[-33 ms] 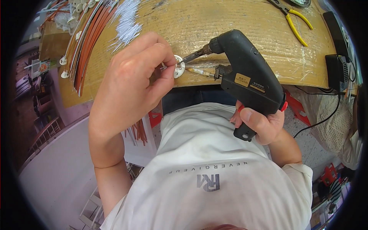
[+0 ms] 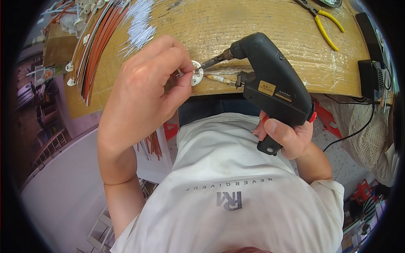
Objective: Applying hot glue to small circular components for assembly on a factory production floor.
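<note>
"My grip?"

"Your left hand (image 2: 158, 76) pinches narrowly at the white disc (image 2: 197, 79), by the table's (image 2: 320, 80) near edge; what's between, I can't tell. Your right hand (image 2: 291, 137) holds the soldering gun (image 2: 272, 63) slanted, likely so its tip (image 2: 204, 65) reaches the disc."

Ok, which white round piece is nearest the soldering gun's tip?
The white disc by the left hand; the other white round pieces lie to the left, away from the soldering gun.
</note>
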`<state>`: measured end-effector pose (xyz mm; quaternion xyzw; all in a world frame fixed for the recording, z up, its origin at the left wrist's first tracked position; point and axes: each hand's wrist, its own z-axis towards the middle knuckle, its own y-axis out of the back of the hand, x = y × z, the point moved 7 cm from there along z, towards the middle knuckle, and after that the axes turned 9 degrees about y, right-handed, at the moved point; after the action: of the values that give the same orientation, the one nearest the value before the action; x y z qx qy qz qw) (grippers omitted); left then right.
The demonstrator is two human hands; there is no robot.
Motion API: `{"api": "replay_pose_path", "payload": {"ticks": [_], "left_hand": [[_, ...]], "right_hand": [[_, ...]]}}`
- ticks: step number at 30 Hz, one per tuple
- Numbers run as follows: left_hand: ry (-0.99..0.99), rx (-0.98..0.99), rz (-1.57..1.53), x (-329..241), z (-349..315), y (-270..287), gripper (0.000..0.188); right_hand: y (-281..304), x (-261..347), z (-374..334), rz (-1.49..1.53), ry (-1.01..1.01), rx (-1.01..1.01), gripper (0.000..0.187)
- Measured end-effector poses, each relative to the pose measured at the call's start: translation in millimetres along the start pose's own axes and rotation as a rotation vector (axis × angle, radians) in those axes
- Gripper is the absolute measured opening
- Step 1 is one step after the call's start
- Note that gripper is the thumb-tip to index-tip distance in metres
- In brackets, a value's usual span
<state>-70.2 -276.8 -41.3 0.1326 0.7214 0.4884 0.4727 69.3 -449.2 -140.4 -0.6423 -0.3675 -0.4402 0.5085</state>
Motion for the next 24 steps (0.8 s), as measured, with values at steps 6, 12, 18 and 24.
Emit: {"api": "replay_pose_path", "payload": {"ticks": [6,12,18,24], "left_hand": [[0.009,-0.007,-0.017,0.8,-0.5,-0.1,0.012],[0.0,-0.01,-0.017,0.0,-0.5,0.6,0.012],[-0.005,-0.025,-0.015,-1.1,-0.2,0.5,0.012],[0.0,-0.029,-0.016,-1.2,-0.9,0.4,0.012]], "right_hand": [[1.3,5.6,0.6,-0.033,0.057,0.022,0.041],[2.8,2.5,-0.9,0.03,-0.014,-0.058,0.036],[2.3,2.3,-0.7,0.018,-0.004,-0.038,0.034],[2.3,3.2,-0.7,0.019,-0.015,-0.049,0.034]]}}
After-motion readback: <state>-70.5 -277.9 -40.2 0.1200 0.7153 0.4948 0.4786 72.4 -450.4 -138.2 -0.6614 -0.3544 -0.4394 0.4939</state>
